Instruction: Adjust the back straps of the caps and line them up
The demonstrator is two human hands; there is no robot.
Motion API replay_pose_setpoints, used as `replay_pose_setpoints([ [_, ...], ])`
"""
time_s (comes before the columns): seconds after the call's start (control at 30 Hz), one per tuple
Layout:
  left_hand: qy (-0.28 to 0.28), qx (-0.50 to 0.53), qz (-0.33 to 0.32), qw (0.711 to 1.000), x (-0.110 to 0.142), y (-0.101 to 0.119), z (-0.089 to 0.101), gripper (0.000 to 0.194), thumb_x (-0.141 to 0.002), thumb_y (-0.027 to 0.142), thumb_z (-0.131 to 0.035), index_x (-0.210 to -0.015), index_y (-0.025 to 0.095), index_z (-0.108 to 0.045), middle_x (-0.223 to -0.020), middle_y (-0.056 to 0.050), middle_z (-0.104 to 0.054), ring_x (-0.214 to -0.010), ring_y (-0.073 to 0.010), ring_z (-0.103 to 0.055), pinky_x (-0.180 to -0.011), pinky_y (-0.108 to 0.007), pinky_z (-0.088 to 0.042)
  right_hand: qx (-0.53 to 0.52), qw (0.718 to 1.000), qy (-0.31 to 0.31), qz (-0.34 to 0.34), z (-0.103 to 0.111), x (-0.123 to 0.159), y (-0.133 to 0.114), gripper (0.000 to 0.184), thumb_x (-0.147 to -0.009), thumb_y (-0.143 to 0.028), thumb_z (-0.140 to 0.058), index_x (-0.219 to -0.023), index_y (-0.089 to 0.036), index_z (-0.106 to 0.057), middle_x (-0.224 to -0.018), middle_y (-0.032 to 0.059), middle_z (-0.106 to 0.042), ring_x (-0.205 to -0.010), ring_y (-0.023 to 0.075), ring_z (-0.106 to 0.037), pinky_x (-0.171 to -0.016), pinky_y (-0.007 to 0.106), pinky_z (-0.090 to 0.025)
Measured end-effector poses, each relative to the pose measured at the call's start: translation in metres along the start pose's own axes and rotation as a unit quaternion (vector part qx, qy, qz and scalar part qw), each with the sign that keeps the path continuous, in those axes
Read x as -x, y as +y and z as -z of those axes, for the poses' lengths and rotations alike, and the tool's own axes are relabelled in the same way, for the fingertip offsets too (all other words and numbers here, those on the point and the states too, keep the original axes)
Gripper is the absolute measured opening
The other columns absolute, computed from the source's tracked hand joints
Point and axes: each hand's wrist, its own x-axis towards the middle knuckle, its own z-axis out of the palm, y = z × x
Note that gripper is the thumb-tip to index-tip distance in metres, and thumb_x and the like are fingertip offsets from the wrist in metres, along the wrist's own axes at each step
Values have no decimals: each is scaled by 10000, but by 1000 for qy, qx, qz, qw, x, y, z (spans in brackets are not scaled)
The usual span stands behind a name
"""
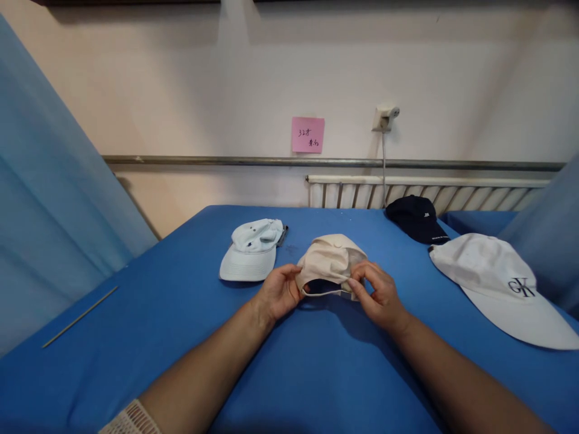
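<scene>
Between my two hands is a beige baseball cap [332,256], its back opening and strap facing me and its brim hidden on the far side. My left hand [283,292] grips the cap's lower left edge, thumb on top. With thumb and fingers my right hand [379,295] pinches the right side near the strap's fastening. A pale blue cap [251,253] lies just left of the beige one, brim towards me. To the right rests a large white cap [493,277] with dark lettering, and behind it a dark navy cap [414,218].
A blue cover [172,313] spreads over the table. A thin stick [80,317] lies at the left. Blue curtains [54,199] hang on both sides. At the back are a wall rail [235,161], a radiator [353,194], a pink note [308,135] and a socket with a plug [383,120].
</scene>
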Motion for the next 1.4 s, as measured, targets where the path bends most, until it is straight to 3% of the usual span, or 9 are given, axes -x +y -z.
replay_pose_setpoints([
  [0.1, 9, -5, 14, 1000, 0, 0, 1, 333, -797, 98, -458, -1093, 37, -598, -757, -110, -723, -586, -180, -671, -553, -260, -523, 24, 999, -24, -6, 0, 0, 0, 189, -906, -289, -490, -736, -212, -521, -718, 23, -588, -694, 176, -556, -693, 319, -426],
  [0.33, 34, -70, 2, 997, -3, -7, -2, 341, -808, 80, -479, -1120, 20, -604, -782, -117, -738, -645, -193, -694, -669, -280, -545, -2, 973, -12, -229, -12, 1, 15, 345, -869, -488, -543, -672, -205, -557, -517, -25, -533, -468, 128, -476, -481, 247, -354],
  [0.7, 46, -33, -29, 998, -11, -7, 5, 273, -836, 79, -478, -1073, 50, -612, -835, -108, -727, -768, -189, -698, -813, -292, -524, -237, 917, 114, -301, -4, -5, 21, 313, -787, -447, -650, -657, -180, -552, -485, -56, -452, -425, 80, -372, -416, 205, -289],
  [0.83, 80, -130, -40, 988, -13, -8, 9, 197, -815, 156, -558, -977, 75, -634, -853, -105, -709, -734, -171, -665, -779, -292, -517, -256, 913, 108, -298, 6, -6, 25, 301, -784, -414, -668, -650, -171, -552, -491, -62, -438, -439, 69, -356, -432, 197, -275],
  [0.9, 138, -235, -100, 957, -14, -11, 11, 240, -772, 196, -634, -993, 106, -623, -912, -98, -697, -782, -182, -653, -776, -305, -510, -228, 928, 102, -277, 7, -5, 23, 282, -791, -389, -659, -647, -172, -552, -507, -59, -441, -463, 72, -367, -448, 199, -281],
  [1.0, 184, -413, -245, 858, -12, -13, 11, 321, -740, 245, -682, -1039, 152, -613, -1045, -91, -671, -961, -219, -622, -870, -342, -481, -182, 949, 78, -247, 4, -2, 19, 268, -818, -365, -624, -641, -182, -538, -507, -59, -432, -471, 80, -375, -455, 205, -287],
  [1.23, 53, -658, -416, 625, 2, -13, 1, 169, -783, 236, -641, -946, 196, -640, -1114, -68, -628, -1085, -222, -553, -980, -376, -407, -116, 975, 20, -190, -6, 3, 11, 252, -855, -326, -572, -652, -190, -510, -501, -64, -426, -456, 80, -381, -452, 208, -295],
  [1.33, 68, -684, -437, 579, 4, -11, -2, 51, -825, 212, -575, -824, 187, -620, -964, -50, -631, -966, -195, -569, -905, -353, -436, -107, 977, 35, -180, -3, 3, 11, 243, -847, -312, -575, -648, -188, -510, -515, -61, -429, -471, 81, -385, -461, 208, -301],
  [1.4, 82, -672, -437, 592, 3, -9, -2, 73, -836, 210, -552, -802, 182, -610, -918, -42, -620, -890, -175, -575, -829, -317, -459, -101, 976, 67, -178, 1, 1, 11, 236, -840, -307, -579, -647, -186, -517, -526, -57, -438, -483, 82, -389, -470, 209, -307],
])
